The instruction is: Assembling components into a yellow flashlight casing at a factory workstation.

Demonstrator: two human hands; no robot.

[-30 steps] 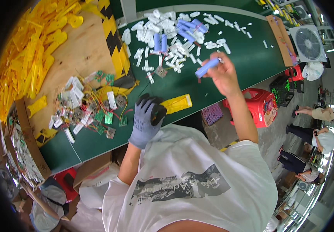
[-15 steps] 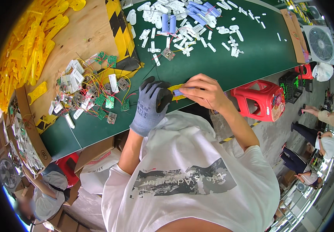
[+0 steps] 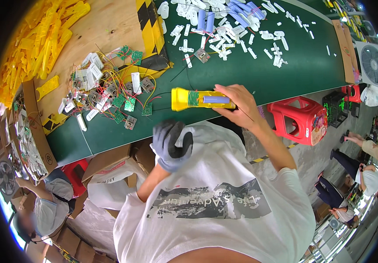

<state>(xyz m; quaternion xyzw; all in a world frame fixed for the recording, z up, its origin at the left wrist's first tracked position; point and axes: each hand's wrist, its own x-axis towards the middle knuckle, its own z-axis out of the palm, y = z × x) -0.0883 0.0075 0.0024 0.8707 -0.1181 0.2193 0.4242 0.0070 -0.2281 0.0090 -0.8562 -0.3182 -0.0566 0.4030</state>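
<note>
The fingers (image 3: 224,110) of the bare right hand (image 3: 237,107) curl down onto the end of a yellow plastic housing (image 3: 188,99), pinching it where a blue cylindrical cell (image 3: 217,100) lies along its open top. The fingertips themselves are hidden under the hand, so how they meet the cell is hard to make out. The housing lies flat at the near edge of the green worktop (image 3: 311,65), its far end pointing toward the worktop's left end; a small green board shows inside it.

The gloved left hand (image 3: 171,142) hangs off the worktop, over the person's white shirt (image 3: 215,206), its grey fingers loosely curled with the dark palm showing, holding nothing that can be seen.

Just beyond the housing, toward the left end, a tangle of small green circuit boards (image 3: 123,103) with red and yellow wires spreads over the worktop and onto a wooden board (image 3: 105,30). A heap of yellow housings (image 3: 35,48) fills the far left corner, cut off by the picture's rim. Along the far edge lie scattered white plastic parts (image 3: 224,26) and more blue cells (image 3: 206,19). A red plastic stool (image 3: 298,118) stands below the near edge, partly hidden by the right forearm.
</note>
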